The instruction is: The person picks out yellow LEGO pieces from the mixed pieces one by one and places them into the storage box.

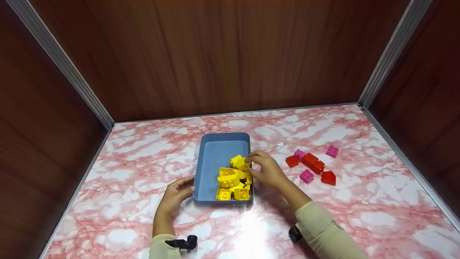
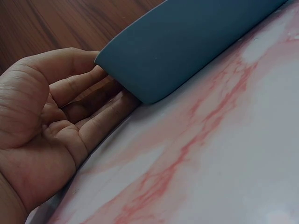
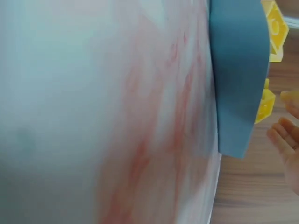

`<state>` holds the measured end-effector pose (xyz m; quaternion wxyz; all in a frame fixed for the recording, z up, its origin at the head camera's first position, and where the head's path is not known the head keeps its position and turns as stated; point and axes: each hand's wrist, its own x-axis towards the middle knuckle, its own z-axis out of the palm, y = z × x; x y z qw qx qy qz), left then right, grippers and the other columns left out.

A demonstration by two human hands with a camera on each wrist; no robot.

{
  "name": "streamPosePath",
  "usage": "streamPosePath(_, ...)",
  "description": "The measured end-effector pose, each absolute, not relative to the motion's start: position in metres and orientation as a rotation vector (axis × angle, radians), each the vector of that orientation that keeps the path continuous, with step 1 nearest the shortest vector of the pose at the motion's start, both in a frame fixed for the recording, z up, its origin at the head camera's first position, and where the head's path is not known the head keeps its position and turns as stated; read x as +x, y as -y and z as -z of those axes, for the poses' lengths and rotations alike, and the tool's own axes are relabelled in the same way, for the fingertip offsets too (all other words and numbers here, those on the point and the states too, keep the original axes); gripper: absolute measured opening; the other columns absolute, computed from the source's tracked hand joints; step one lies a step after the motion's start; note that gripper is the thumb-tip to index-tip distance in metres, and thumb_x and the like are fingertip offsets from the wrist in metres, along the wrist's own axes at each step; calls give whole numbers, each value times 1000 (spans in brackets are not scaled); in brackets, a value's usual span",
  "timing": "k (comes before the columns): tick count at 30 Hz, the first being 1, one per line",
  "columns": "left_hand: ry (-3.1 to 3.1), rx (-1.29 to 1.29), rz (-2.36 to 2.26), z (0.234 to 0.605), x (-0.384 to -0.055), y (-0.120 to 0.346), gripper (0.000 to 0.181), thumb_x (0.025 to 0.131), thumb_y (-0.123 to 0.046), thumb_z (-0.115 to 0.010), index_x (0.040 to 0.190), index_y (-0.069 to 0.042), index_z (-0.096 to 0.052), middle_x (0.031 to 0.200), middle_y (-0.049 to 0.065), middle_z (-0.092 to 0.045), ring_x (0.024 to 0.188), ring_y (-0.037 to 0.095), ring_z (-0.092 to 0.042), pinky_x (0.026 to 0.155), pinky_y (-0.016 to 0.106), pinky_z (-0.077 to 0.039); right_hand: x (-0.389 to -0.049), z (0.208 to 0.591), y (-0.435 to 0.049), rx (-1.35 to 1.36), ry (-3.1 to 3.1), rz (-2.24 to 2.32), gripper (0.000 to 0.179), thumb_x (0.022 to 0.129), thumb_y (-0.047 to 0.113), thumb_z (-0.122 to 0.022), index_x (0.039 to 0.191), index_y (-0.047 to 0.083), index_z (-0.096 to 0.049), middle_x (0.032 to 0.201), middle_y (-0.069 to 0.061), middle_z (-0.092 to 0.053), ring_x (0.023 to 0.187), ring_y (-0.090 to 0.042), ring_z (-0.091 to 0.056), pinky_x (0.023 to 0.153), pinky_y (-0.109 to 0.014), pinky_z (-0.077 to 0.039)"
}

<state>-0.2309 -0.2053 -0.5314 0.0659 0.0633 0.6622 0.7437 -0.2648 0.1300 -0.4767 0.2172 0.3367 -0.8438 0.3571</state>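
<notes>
A blue tray (image 1: 215, 154) stands on the table, with several yellow toy building bricks (image 1: 230, 181) heaped in its near right part. My left hand (image 1: 174, 196) rests against the tray's left outer wall near the front corner; its fingers (image 2: 112, 112) reach along that wall, fairly straight. Over the tray's right rim, my right hand (image 1: 267, 169) has thumb and fingertips right at a yellow brick (image 1: 238, 162). In the right wrist view, those fingers (image 3: 282, 133) are spread apart just above a yellow brick (image 3: 265, 105), partly cut off by the frame edge.
To the right of the tray lie red bricks (image 1: 311, 160), a red angular brick (image 1: 328, 177) and pink bricks (image 1: 332, 151). The table (image 1: 143, 151) has a red and white marbled top. Brown wood-grain panels (image 1: 230, 57) enclose it at the back and sides.
</notes>
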Motion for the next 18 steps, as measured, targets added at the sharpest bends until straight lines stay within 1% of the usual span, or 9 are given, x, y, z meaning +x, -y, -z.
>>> streamPosePath(6,-1978,165,-2249,531,-233,205,50,87,4,-64,133,15,-49,128,28,-56,109,24,-60,88,34,-53,-251,474,-144,924,2237,-1010,21,75,-3,-79,94,0,-71,102,-13,-65,97,-29,-62,87,-42,-53)
streamPosePath(9,-1982,167,-2246,530,-234,205,50,87,4,-64,133,15,-49,127,27,-56,109,24,-60,88,34,-53,-243,474,-154,901,2201,-1018,21,74,-3,-80,93,2,-72,102,-12,-66,98,-27,-62,88,-39,-53)
streamPosePath(14,-1987,188,-2254,532,-234,205,50,87,4,-64,133,16,-47,126,27,-57,107,23,-60,87,32,-53,-228,474,-171,866,2203,-1007,22,74,0,-82,94,4,-73,104,-7,-66,98,-25,-62,90,-29,-51)
streamPosePath(18,-1994,179,-2264,535,-233,205,49,88,4,-64,132,17,-48,126,28,-57,106,22,-61,86,32,-53,-217,475,-183,874,2207,-988,23,73,-1,-82,93,3,-73,104,-7,-65,97,-25,-62,92,-19,-46)
